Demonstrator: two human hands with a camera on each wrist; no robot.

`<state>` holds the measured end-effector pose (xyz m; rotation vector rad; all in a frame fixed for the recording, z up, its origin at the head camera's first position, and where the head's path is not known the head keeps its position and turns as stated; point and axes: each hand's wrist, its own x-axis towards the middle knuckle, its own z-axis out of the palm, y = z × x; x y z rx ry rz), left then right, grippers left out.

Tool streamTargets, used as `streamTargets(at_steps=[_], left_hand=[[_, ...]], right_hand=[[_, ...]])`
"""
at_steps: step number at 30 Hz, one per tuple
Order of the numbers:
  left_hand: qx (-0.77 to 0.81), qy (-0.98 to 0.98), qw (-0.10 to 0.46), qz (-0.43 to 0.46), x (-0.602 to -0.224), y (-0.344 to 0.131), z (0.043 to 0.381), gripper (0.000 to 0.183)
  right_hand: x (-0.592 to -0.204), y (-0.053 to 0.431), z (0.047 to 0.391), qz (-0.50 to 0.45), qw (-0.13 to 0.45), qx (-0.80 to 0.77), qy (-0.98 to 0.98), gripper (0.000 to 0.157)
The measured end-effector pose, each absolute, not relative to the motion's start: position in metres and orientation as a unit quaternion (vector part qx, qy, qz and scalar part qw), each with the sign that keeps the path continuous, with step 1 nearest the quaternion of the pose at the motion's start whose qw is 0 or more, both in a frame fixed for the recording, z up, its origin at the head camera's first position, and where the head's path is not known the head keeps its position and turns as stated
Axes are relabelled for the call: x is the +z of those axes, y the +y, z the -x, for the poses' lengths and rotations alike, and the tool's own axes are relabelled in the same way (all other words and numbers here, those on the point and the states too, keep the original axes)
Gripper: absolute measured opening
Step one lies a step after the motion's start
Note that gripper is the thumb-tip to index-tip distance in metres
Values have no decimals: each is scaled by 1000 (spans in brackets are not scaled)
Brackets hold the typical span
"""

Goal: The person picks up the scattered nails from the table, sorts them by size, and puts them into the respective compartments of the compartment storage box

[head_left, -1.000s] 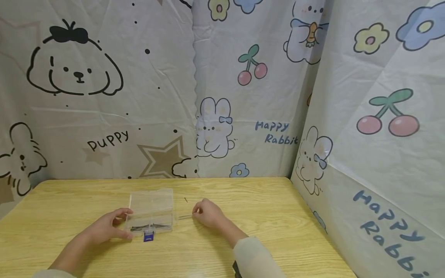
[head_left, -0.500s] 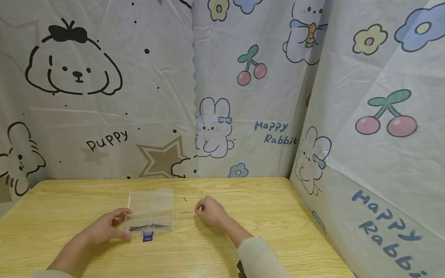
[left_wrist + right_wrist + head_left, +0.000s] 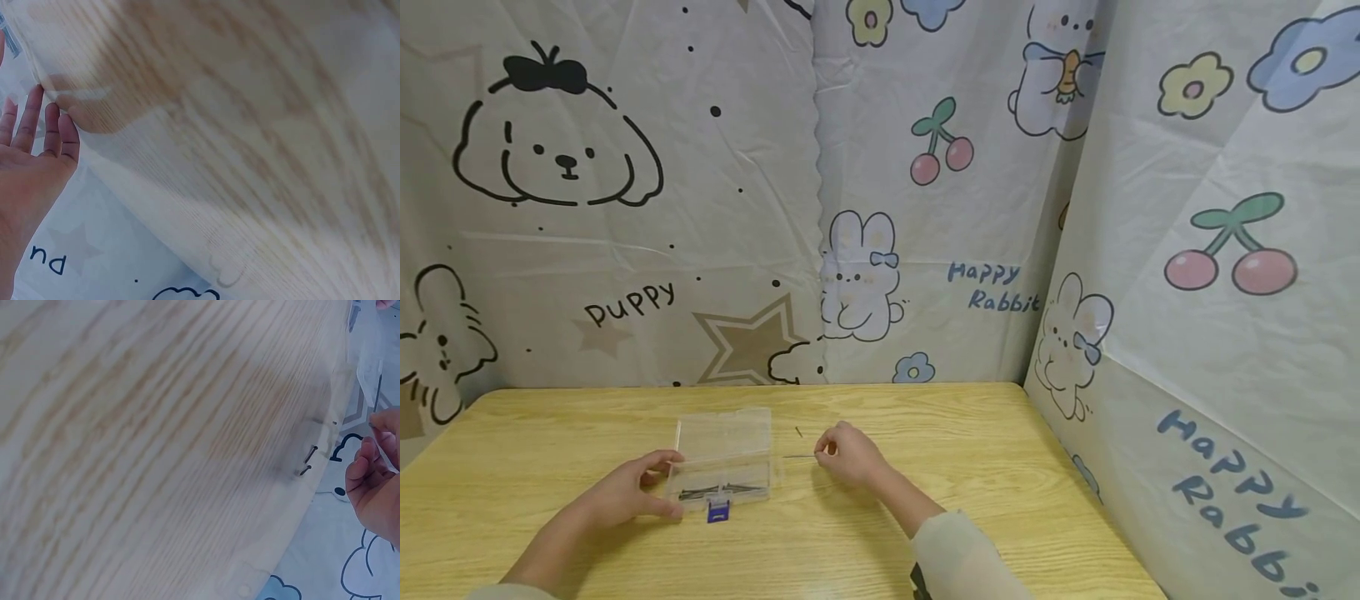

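Note:
A clear plastic box (image 3: 725, 433) lies with its lid open on the table, a blue latch (image 3: 718, 510) at its front. In its near half are several dark nails (image 3: 700, 492). My left hand (image 3: 617, 492) holds the box by its left side, fingers at the back and thumb at the front corner. To the right of the box, my right hand (image 3: 853, 457) pinches a long thin nail (image 3: 797, 456), its free end pointing left toward the box. The right wrist view shows this nail (image 3: 379, 392) beyond the fingertips. A short dark nail (image 3: 799, 432) lies behind it on the table.
The wood-grain table (image 3: 820, 550) ends at a patterned cloth (image 3: 760, 250) hanging at the back. Another cloth (image 3: 1210, 350) runs along the right side.
The pinched nail has risen a little from the table. My right hand moved slightly right, then back left toward the box. My left hand has stayed on the box.

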<state>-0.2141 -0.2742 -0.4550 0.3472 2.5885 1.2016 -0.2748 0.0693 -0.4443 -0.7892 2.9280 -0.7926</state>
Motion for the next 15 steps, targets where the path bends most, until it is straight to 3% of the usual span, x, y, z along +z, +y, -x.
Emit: streamTargets(at_steps=[15], left_hand=[[415, 891, 133, -125, -456, -275, 214, 76]], right_hand=[[-441, 59, 270, 256, 8, -256, 932, 9]])
